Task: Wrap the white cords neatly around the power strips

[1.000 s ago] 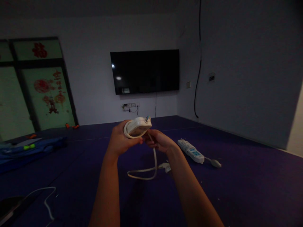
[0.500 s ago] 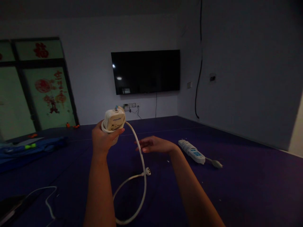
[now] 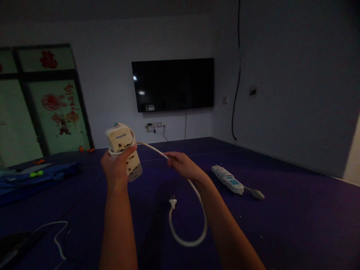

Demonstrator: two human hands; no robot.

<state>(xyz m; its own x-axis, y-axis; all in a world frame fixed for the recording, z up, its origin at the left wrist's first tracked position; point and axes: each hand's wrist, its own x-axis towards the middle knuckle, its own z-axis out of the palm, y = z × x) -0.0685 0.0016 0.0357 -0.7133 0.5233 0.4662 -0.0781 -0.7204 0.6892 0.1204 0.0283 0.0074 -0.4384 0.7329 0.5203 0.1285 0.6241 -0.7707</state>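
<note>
My left hand [image 3: 117, 165] is closed round a cream power strip [image 3: 123, 150], held upright in front of me with its sockets facing me. Its white cable [image 3: 191, 225] is looped round the strip's top, then runs right into my right hand [image 3: 180, 164], which pinches it. Below that hand the cable hangs in a loop, and its plug [image 3: 172, 203] dangles above the floor between my forearms.
A second white power strip [image 3: 227, 179] with its plug lies on the purple floor mat [image 3: 295, 213] to the right. A thin white cable [image 3: 57, 234] lies at lower left beside blue fabric [image 3: 36, 180]. A black TV [image 3: 172, 84] hangs on the far wall above wall sockets.
My left hand carried the strip leftward and turned its sockets toward me. My right hand let go of the cable, then took it again higher up; the hanging loop and plug swung right.
</note>
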